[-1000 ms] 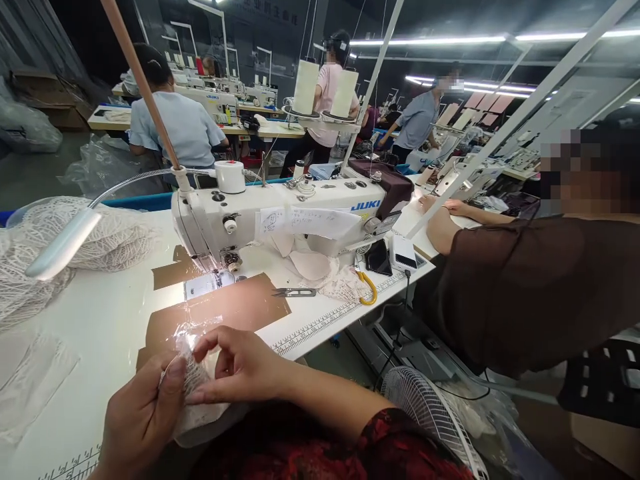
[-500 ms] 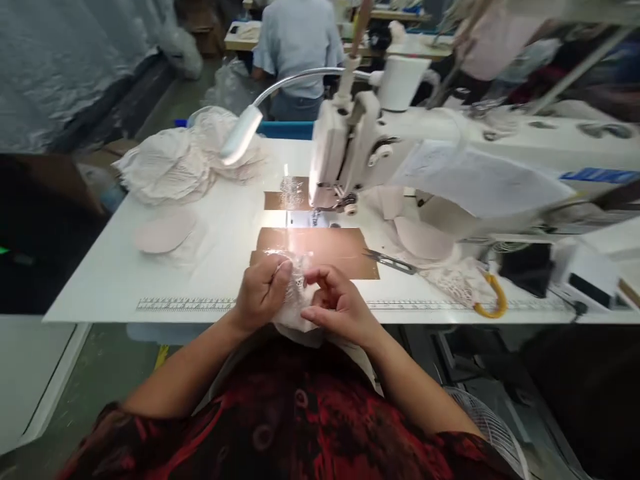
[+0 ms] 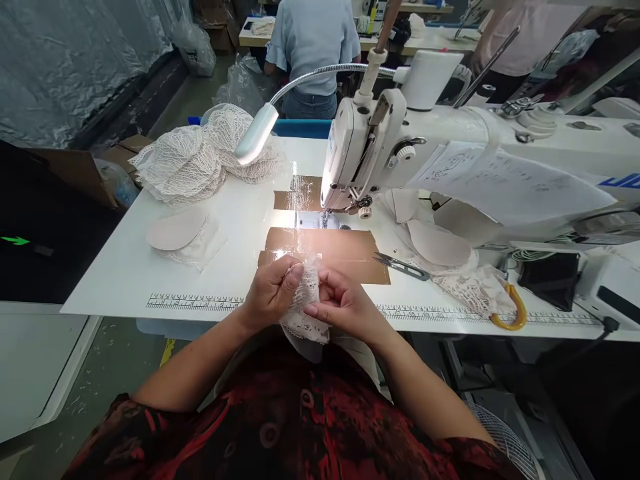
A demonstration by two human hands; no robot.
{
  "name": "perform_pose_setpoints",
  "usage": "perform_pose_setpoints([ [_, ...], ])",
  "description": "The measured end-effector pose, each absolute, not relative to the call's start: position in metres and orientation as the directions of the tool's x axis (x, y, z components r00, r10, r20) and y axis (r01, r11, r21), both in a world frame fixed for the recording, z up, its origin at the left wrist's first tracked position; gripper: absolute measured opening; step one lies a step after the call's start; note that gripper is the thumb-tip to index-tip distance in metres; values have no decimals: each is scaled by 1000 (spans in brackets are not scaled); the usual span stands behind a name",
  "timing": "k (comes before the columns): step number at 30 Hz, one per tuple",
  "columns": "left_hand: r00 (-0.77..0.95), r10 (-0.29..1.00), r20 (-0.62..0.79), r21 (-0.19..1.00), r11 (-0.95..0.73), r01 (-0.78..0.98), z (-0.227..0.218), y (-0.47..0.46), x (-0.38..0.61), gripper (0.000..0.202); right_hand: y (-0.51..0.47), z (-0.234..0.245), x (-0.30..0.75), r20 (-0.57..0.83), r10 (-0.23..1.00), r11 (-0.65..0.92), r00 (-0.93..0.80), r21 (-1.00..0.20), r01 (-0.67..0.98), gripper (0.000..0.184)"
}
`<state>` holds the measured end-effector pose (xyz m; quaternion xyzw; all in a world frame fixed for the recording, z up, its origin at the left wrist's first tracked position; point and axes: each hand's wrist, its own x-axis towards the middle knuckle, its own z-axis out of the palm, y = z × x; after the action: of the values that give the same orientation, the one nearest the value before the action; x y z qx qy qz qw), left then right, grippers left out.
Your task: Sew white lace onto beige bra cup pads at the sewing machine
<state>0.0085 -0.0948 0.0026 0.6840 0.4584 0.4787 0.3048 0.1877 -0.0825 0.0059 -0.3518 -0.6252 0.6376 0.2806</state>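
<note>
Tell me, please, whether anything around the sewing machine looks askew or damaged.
Nothing looks spilled or broken. Mildly odd: the handwritten paper on the sewing machine bows outward instead of lying flat, and the brown covering on the table has uneven, stepped edges, as if patched.

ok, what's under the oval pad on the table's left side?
Pale lace sticks out past the oval pad at its lower right. Anything fully beneath is covered and can't be seen.

white table [image 3: 115, 283], lace pile [image 3: 185, 163], sewing machine [image 3: 460, 123]
</note>
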Motion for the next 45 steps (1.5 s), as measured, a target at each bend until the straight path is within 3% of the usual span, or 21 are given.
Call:
perform_pose_setpoints([
  [3,93,910,405,834,-409,370,3,-95,7,30,-82,4,190,-35,812,26,-582,-995,96,35],
  [6,103,902,419,824,-425,375,3,-94,7,29,-82,3,191,78,859,44,-506,-996,-79,34],
  [9,107,895,433,817,-440,372,4,-94,8,27,-83,4,188,-43,866,-177,-499,-958,-225,31],
  [11,110,889,445,811,-452,371,5,-94,9,26,-84,5,187,-136,822,-296,-553,-932,-210,44],
  [13,115,884,453,807,-461,368,5,-94,9,26,-85,5,188,-178,784,-310,-595,-942,-126,39],
  [17,101,896,433,823,-438,361,5,-95,8,27,-86,4,191,-126,835,-166,-536,-986,-27,25],
  [22,89,932,352,898,-363,251,6,-97,9,33,-82,7,191,92,910,87,-404,-996,-30,14],
  [24,124,941,314,924,-333,186,7,-97,9,33,-81,8,191,130,896,124,-426,-991,-41,13],
  [29,115,990,76,992,-62,-113,8,-91,7,34,-80,-1,194,-60,888,-125,-457,-986,-114,20],
  [32,130,982,-140,908,179,-378,9,-87,1,29,-81,-4,195,-77,939,-157,-336,-963,-220,21],
  [34,229,947,-227,833,311,-458,9,-87,-2,30,-82,-3,193,-88,957,-167,-278,-947,-275,21],
  [38,433,866,-252,800,438,-411,10,-94,-1,42,-82,0,191,-57,965,-133,-258,-948,-289,16],
  [41,371,883,-289,829,424,-364,10,-101,3,36,-83,2,190,-85,940,-192,-330,-932,-306,16],
  [45,373,846,-381,771,514,-376,11,-107,6,17,-87,7,190,-120,904,-305,-410,-853,-423,21],
])
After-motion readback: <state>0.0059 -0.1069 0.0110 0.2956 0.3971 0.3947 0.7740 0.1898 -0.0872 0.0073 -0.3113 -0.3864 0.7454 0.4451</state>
